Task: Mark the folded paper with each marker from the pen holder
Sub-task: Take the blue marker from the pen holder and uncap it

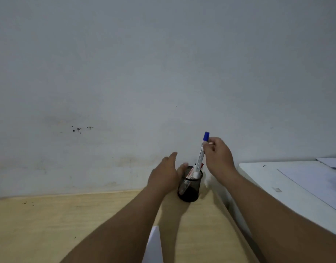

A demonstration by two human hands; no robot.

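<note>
Head view: right hand (219,158) pinches the blue-capped marker (201,152), its base inside the mesh pen holder (190,188); left hand (164,177) steadies the holder, fingers spread. Folded paper (154,245) waits at 6 o'clock; next, lift and uncap

Black wire-mesh pen holder (190,188) – matt pale wood-grain desk (68,224).

Office: wooden desk (49,224), mesh pen holder (190,188), stacked papers (326,177).
</note>
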